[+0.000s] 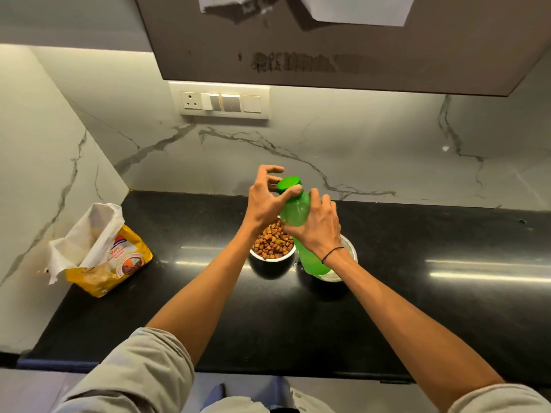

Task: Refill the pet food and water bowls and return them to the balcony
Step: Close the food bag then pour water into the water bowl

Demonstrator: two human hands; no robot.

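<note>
A green plastic bottle (295,208) with a green cap (288,183) is held above the black counter (208,317). My right hand (317,226) grips the bottle's body. My left hand (267,198) is at the cap, thumb pressed against its side and fingers spread behind it. Below them stands a steel bowl full of brown kibble (272,242). A second steel bowl (347,248) sits to its right, mostly hidden by my right wrist and the bottle; its contents cannot be seen.
An opened yellow pet food bag (101,257) lies on the counter's left end near the marble wall. A switch panel (222,101) is on the back wall. A dark overhead cabinet (298,40) hangs above.
</note>
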